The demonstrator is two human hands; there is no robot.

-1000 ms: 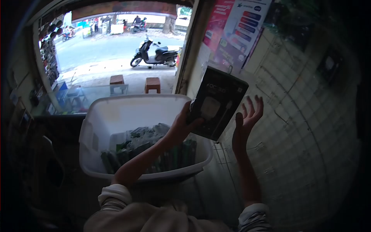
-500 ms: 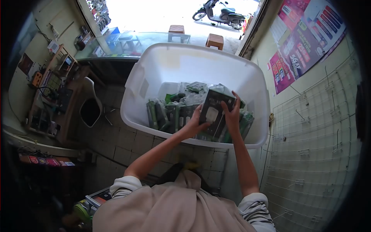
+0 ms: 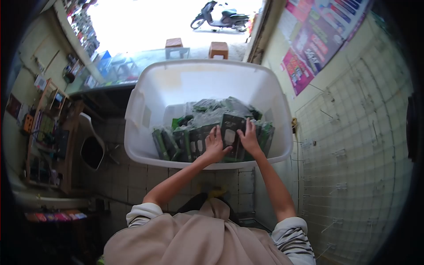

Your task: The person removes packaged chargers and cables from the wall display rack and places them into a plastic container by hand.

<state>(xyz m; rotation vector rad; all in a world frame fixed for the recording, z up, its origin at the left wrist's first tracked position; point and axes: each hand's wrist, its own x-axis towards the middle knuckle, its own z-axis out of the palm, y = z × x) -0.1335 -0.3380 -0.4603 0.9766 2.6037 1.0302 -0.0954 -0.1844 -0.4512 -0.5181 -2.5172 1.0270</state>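
A black box with a pale charger picture stands upright in the front part of a white plastic tub. My left hand is at its left edge, fingers apart and resting on the boxes there. At the box's right edge is my right hand, its fingers closed against the side. Around it, several dark green and black packages stand in a row, and plastic-wrapped ones lie behind them. The lower part of the box is partly hidden by the tub's front rim.
Beyond the tub are a glass counter, two brown stools and a scooter. A white chair and a cluttered desk are on the left. A wire grid with hooks covers the right wall.
The black box was held up above the tub; it has come down among the packages. My right hand has come from the air to its right edge. The view has tilted down.
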